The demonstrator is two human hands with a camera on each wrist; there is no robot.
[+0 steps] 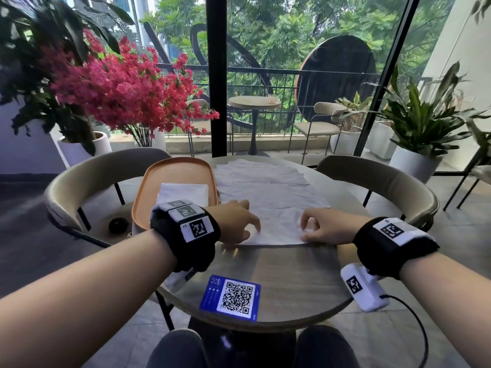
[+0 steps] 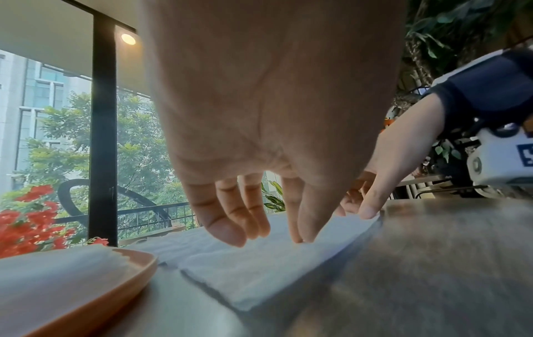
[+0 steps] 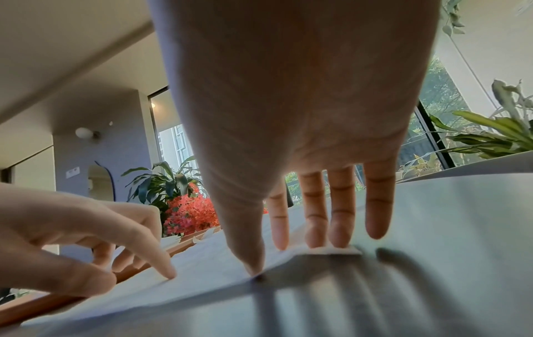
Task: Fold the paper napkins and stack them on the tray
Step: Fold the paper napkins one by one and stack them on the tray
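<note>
A white paper napkin (image 1: 279, 227) lies flat near the middle of the round table (image 1: 292, 277). My left hand (image 1: 235, 221) rests its fingertips (image 2: 230, 237) on the napkin's left part (image 2: 259, 273), with the fingers relaxed and pointing down. My right hand (image 1: 318, 227) presses straight fingers (image 3: 317, 237) on the napkin's right edge (image 3: 334, 250), and its thumb tip sits at the near edge. To the left stands the orange tray (image 1: 175, 168), holding a folded white napkin (image 1: 183, 192). The left wrist view shows the tray rim (image 2: 138, 269) close beside the napkin.
Several unfolded napkins (image 1: 265, 181) overlap across the far half of the table. A blue QR card (image 1: 231, 297) lies near the front edge. Beige chairs stand at the left (image 1: 87, 181) and at the right (image 1: 385, 181). A small black object (image 1: 118, 225) sits on the left chair.
</note>
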